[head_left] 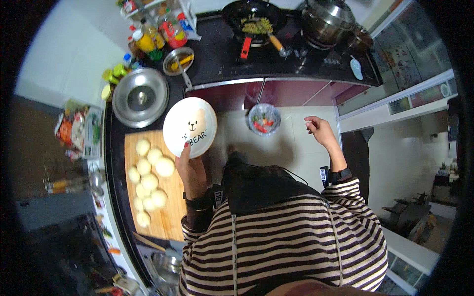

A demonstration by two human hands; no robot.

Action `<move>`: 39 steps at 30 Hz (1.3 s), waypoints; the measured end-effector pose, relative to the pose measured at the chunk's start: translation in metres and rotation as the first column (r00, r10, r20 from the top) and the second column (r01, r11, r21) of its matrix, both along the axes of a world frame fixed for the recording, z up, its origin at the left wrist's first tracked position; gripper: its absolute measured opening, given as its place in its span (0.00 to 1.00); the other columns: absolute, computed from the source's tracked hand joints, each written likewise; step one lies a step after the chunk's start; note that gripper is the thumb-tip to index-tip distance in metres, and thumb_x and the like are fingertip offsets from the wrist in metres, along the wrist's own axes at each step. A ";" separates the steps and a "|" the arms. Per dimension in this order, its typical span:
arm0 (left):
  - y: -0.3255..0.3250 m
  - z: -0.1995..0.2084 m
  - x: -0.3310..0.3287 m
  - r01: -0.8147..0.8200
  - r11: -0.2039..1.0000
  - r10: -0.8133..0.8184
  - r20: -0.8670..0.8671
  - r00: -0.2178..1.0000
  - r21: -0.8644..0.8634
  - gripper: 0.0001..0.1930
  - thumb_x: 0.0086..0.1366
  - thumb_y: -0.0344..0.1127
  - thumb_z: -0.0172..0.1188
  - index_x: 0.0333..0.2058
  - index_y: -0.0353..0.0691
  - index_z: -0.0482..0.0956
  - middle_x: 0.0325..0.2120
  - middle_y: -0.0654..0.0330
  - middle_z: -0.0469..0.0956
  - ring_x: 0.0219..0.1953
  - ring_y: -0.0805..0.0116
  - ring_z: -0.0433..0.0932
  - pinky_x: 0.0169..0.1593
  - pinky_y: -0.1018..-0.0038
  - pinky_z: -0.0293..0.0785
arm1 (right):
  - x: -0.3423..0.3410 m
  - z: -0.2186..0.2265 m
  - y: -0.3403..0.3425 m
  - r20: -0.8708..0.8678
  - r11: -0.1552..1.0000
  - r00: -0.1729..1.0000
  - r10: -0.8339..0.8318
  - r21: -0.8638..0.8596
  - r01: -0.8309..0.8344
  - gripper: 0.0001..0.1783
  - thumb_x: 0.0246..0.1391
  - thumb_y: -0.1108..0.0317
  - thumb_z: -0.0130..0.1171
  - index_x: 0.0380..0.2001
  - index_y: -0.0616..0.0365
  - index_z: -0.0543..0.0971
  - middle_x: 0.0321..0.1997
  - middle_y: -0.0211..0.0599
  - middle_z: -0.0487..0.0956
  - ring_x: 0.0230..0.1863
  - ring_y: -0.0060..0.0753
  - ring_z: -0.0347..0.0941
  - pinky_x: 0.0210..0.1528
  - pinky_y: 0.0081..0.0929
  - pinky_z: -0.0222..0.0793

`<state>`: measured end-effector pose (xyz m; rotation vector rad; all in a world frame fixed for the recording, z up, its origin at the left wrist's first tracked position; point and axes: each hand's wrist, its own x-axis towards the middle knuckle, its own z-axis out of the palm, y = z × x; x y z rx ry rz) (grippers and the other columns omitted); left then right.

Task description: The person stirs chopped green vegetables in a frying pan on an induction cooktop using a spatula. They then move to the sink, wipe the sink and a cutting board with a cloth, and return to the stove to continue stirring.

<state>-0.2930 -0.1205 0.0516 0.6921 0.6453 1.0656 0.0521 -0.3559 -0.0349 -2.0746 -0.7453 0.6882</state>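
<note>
My left hand (191,170) grips a white oval plate (175,123) by its near edge, with the thumb on top. A cartoon bear face is printed on the plate, and no food lies on it. Just left of that hand, a wooden cutting board (170,217) carries several round pale dough balls (144,181). Out to the right, over the floor, my right hand (320,131) hangs in the air with loosely bent fingers that are apart. I see nothing in it.
A wok (232,15) with chopped green food and a wooden-handled utensil sits on the stove beside a steel pot (328,22). A steel lid (140,97), small pan (173,69) and bottles (153,34) crowd the left corner. A lined bin (264,120) stands on the floor.
</note>
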 end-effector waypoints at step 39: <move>0.093 0.030 0.267 -0.174 0.985 0.174 0.030 0.984 -0.008 0.23 0.69 0.44 0.49 0.58 0.38 0.64 0.54 0.56 0.72 0.54 0.64 0.72 0.54 0.67 0.71 | 0.390 0.376 0.244 0.876 0.903 0.220 -0.429 0.422 0.076 0.54 0.48 0.79 0.52 0.70 0.41 0.32 0.32 0.54 0.78 0.28 0.52 0.77 0.31 0.43 0.73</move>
